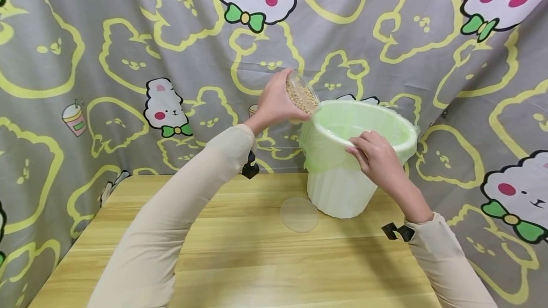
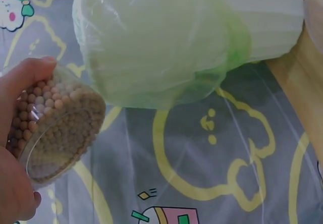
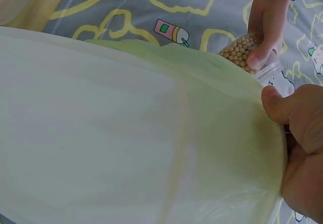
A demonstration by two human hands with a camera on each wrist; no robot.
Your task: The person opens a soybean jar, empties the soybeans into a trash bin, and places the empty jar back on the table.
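Observation:
In the head view my left hand (image 1: 276, 101) grips a clear plastic jar (image 1: 303, 95) part filled with small round beige beans. The jar is tilted, its mouth end at the left rim of a white bin (image 1: 340, 191) lined with a thin green bag (image 1: 329, 158). In the left wrist view the beans (image 2: 55, 110) show through the jar's wall and base. My right hand (image 1: 378, 160) pinches the bin's near rim, thumb outside and fingers over the edge, as the right wrist view also shows. The bin's bottom is hidden.
A clear round lid (image 1: 299, 214) lies on the wooden table (image 1: 239, 260), just left of the bin's base. Behind the table hangs a grey curtain (image 1: 205, 65) with cartoon prints, close behind the bin. Each wrist wears a small black camera mount.

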